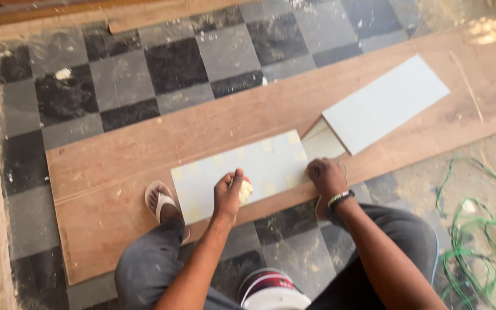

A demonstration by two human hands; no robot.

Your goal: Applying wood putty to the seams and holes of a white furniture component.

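Left hand (228, 194) closed on a pale rag (245, 191) atop the near white sheet (242, 166) on the plywood (116, 166); right hand (325, 177) presses its right edge; two sheets counted, the second (386, 102) beyond; bare board left

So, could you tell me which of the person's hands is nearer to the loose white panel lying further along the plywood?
The right hand. It presses the near sheet's end, just below the loose white panel. The left hand, gripping a pale lump, sits further left.

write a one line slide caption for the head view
Crouched over a plywood board, the left hand presses a yellowish pad onto a white sheet while the right hand steadies its edge.
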